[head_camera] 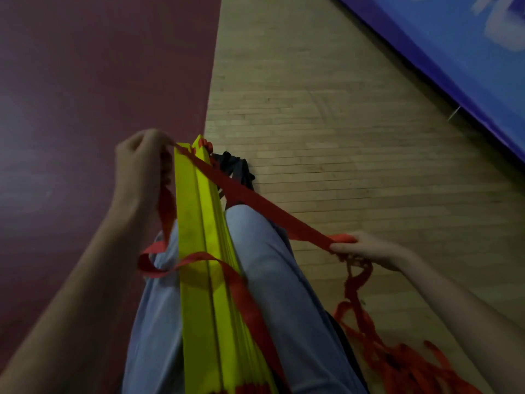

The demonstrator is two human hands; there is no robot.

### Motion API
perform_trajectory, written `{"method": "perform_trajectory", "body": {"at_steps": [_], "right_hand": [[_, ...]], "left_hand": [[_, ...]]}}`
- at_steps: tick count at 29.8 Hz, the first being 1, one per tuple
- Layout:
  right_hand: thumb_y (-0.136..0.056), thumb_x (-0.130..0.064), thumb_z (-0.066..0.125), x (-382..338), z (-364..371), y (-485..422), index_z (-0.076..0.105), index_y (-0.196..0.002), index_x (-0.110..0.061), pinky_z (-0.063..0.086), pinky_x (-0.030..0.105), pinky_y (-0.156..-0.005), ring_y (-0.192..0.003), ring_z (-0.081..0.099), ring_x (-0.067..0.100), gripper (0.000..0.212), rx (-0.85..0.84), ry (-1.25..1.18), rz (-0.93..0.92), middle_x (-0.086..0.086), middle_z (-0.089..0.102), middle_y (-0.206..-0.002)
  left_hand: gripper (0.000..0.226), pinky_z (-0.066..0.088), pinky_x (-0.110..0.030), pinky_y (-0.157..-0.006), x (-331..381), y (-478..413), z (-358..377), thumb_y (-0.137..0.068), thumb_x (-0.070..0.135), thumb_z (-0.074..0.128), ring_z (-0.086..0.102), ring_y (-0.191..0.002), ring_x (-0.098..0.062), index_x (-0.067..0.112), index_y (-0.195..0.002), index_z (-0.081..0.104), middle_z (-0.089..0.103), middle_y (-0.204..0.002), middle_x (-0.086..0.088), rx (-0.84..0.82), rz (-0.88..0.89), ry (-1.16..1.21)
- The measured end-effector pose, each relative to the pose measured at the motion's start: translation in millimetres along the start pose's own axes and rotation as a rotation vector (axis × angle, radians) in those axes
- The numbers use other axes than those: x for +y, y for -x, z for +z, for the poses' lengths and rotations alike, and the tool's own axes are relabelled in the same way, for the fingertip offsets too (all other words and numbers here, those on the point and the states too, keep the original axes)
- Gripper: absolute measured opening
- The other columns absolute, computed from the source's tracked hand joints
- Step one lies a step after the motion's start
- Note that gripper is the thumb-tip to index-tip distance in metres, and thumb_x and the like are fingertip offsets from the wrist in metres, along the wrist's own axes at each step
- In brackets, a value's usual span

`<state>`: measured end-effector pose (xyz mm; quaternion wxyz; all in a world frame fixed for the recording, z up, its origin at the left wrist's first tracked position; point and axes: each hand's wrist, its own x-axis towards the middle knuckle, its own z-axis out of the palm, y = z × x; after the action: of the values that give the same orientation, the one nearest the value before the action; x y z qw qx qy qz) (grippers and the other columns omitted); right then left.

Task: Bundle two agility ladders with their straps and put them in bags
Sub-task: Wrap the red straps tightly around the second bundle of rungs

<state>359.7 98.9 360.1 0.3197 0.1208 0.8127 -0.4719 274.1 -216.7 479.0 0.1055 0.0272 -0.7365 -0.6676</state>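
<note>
Yellow rungs (196, 231), seemingly stiff and light, lie stacked along the person's lap (272, 268); the soft red strap (264, 211) crossing them looks limp and tangle-prone, best held close to the stack. The left hand (142, 163) pinches strap at the stack's far end, its grip closed; the right hand (366, 251) has its grip curled tight round the taut strap.

No text, label or number could be read. The blue banner (443, 44) at the upper right carried white marks, but they were too blurred to make out.
</note>
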Motion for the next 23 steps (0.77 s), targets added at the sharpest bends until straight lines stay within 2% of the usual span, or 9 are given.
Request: {"method": "perform_trajectory", "body": {"at_steps": [1, 3, 5, 9, 13, 18, 20, 22, 23], "right_hand": [[-0.087, -0.027, 0.059, 5.9, -0.4, -0.9, 0.062, -0.079, -0.015, 0.035, 0.015, -0.046, -0.046, 0.045, 0.002, 0.015, 0.066, -0.031, -0.012, -0.002, 0.054, -0.065], [-0.088, -0.024, 0.059, -0.2, 1.9, -0.5, 0.058, -0.072, -0.015, 0.031, 0.015, -0.043, -0.042, 0.041, 0.001, 0.018, 0.130, -0.064, -0.090, -0.005, 0.050, -0.057], [-0.088, -0.020, 0.058, -26.2, 8.7, 2.2, 0.057, -0.073, -0.015, 0.028, 0.015, -0.042, -0.042, 0.038, 0.003, 0.016, 0.079, -0.097, -0.202, -0.012, 0.049, -0.049], [-0.091, -0.018, 0.053, -83.9, 18.1, 7.9, 0.055, -0.071, -0.015, 0.029, 0.013, -0.040, -0.040, 0.038, 0.000, 0.020, -0.009, -0.091, -0.395, -0.012, 0.047, -0.042], [-0.089, -0.022, 0.053, -87.5, 9.0, 15.4, 0.057, -0.078, -0.012, 0.031, 0.011, -0.038, -0.037, 0.040, 0.000, 0.015, -0.084, -0.128, -0.388, -0.011, 0.055, -0.046], [-0.086, -0.030, 0.060, -20.5, 7.1, 0.9, 0.061, -0.092, -0.020, 0.040, 0.017, -0.055, -0.055, 0.048, 0.003, 0.012, -0.092, 0.087, -0.073, -0.005, 0.059, -0.073], [-0.087, -0.033, 0.059, 4.7, 8.3, -6.6, 0.063, -0.085, -0.019, 0.039, 0.018, -0.055, -0.055, 0.048, 0.005, 0.014, 0.037, 0.041, -0.010, -0.001, 0.058, -0.073], [-0.088, -0.030, 0.059, 6.6, 11.1, -8.7, 0.062, -0.079, -0.017, 0.037, 0.017, -0.051, -0.052, 0.046, 0.005, 0.016, 0.116, 0.024, -0.032, -0.001, 0.055, -0.069], [-0.088, -0.028, 0.058, -2.8, 14.6, -8.5, 0.061, -0.078, -0.018, 0.036, 0.016, -0.049, -0.051, 0.045, 0.004, 0.015, 0.104, 0.026, -0.069, -0.002, 0.054, -0.068]], "left_hand": [[0.018, 0.042, -0.028, -0.057, -4.0, -5.7, -7.2, -0.077, 0.029, 0.048, 0.054, -0.057, -0.017, 0.017, -0.068, 0.058, 0.055, -0.060, 0.000, 0.000, 0.066, -0.252], [0.047, 0.047, -0.041, -0.085, -18.0, -5.8, -7.7, -0.072, 0.044, 0.053, 0.059, -0.098, -0.031, 0.012, -0.106, 0.062, 0.063, -0.102, -0.014, -0.103, 0.143, -0.784], [0.059, 0.040, -0.043, -0.100, -34.2, 13.2, 18.1, -0.083, 0.047, 0.056, 0.049, -0.119, -0.029, 0.011, -0.129, 0.050, 0.054, -0.128, -0.013, -0.307, 0.220, -0.857], [0.044, 0.044, -0.035, -0.090, -47.2, 72.6, 83.2, -0.096, 0.044, 0.039, 0.058, -0.103, -0.021, 0.018, -0.131, 0.046, 0.062, -0.106, -0.005, -0.840, 0.307, -0.743], [0.024, 0.041, -0.022, -0.057, -53.3, 66.1, 78.8, -0.093, 0.036, 0.049, 0.050, -0.060, -0.005, 0.014, -0.099, 0.058, 0.055, -0.071, 0.006, -0.650, 0.352, -0.677], [0.023, 0.040, -0.023, -0.052, -25.2, 21.0, 33.6, -0.091, 0.014, 0.054, 0.048, -0.044, 0.001, 0.019, -0.068, 0.055, 0.048, -0.056, 0.006, -0.079, -0.045, 0.091], [0.005, 0.045, -0.033, -0.070, -27.4, 1.5, 15.4, -0.089, 0.016, 0.059, 0.062, -0.073, -0.011, 0.013, -0.093, 0.060, 0.060, -0.079, -0.001, -0.014, -0.033, -0.043], [0.056, 0.037, -0.039, -0.097, -37.4, 4.4, 14.9, -0.084, 0.017, 0.066, 0.047, -0.122, -0.030, 0.005, -0.133, 0.042, 0.050, -0.126, -0.016, -0.092, 0.048, -0.575], [0.065, 0.031, -0.040, -0.102, -44.3, 14.6, 23.8, -0.084, 0.018, 0.067, 0.037, -0.129, -0.033, 0.005, -0.139, 0.035, 0.042, -0.136, -0.017, -0.148, 0.155, -0.720]]}}
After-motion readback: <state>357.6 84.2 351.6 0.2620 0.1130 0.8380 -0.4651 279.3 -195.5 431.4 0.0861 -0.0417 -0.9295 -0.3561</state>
